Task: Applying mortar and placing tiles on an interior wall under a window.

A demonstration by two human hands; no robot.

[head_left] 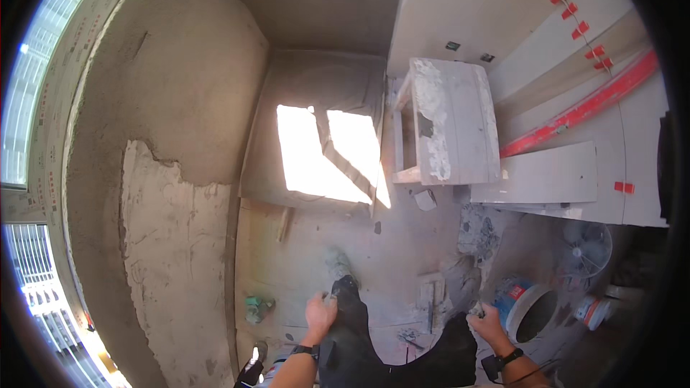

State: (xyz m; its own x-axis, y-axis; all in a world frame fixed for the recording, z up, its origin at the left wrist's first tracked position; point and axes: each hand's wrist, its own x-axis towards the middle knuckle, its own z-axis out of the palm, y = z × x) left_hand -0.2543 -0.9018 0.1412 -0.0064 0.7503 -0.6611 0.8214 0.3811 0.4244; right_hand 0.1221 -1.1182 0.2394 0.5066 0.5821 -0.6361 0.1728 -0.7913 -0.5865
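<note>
My left hand (321, 315) is closed beside my left leg, against the dark trousers (351, 323). At its fingertips I cannot make out what is held, if anything. Closed too is my right hand (490, 327), next to my right knee, with a small greyish bit showing at the fingers that is too small to name. Just right of that hand, a blue and white bucket (512, 303) lies tilted with its dark mouth showing. A dusty shoe (338, 264) is on the floor ahead of my left leg.
A plaster-spattered wooden stool (460, 122) stands ahead on the right, near a long red straightedge-like bar (582, 108) and pale tiles (539, 176). A fan (586, 250) and a smaller bucket (594, 312) are at right. Partly plastered wall (180, 244) runs along the left.
</note>
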